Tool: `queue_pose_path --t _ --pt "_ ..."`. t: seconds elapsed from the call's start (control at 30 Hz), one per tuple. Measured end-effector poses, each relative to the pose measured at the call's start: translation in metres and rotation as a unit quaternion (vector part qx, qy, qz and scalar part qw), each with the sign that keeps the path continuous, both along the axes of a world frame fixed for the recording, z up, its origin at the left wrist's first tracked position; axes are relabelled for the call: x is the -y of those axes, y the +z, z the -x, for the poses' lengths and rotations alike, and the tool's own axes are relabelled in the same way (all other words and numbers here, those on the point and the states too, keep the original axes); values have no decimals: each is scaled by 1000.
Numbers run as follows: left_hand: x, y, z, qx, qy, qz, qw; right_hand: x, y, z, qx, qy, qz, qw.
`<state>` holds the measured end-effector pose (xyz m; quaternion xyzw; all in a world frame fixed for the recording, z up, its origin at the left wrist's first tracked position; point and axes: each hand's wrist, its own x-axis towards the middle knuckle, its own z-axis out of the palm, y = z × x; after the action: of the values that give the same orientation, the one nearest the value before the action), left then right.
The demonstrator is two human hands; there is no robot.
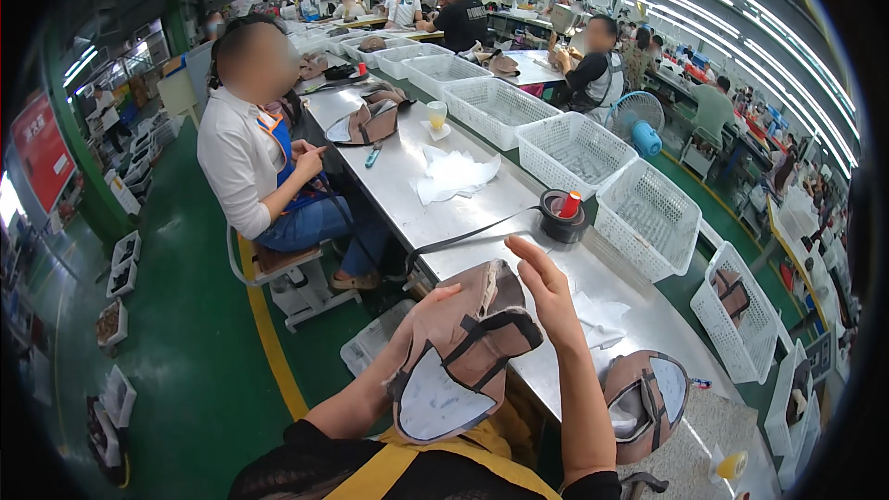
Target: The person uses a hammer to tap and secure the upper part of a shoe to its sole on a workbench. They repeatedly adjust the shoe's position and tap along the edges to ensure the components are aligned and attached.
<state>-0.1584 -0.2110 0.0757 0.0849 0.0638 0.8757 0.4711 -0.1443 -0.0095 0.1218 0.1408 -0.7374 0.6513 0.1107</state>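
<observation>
Shoe upside down over lap, sole facing up, long axis running from near-left to far-right. Left hand clamped on its left edge. Right hand just right of toe, fingers straight, together, not gripping. Second shoe on steel table near right forearm.

I see open steel tabletop between my raised right hand and the black tape roll; its strap trails across that gap. White baskets wall off the far right edge. Near right, a second shoe upper blocks the table. My left hand holds a shoe upper over the near edge.
</observation>
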Motion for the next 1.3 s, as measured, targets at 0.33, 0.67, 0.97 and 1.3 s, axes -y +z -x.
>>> queue_pose_path --t 0.33,0.67,0.97,1.3 --pt "0 2 -7 24 12 62 998 -3 10 -5 8 90 75 993" --pt "-2 6 -6 -7 47 117 992 -12 7 -5 21 131 190 973" --pt "-12 44 -29 -180 357 310 862 -5 11 -16 -27 -57 79 995" --pt "-8 22 -23 -272 417 364 787 26 20 -19 -102 -35 -131 985"
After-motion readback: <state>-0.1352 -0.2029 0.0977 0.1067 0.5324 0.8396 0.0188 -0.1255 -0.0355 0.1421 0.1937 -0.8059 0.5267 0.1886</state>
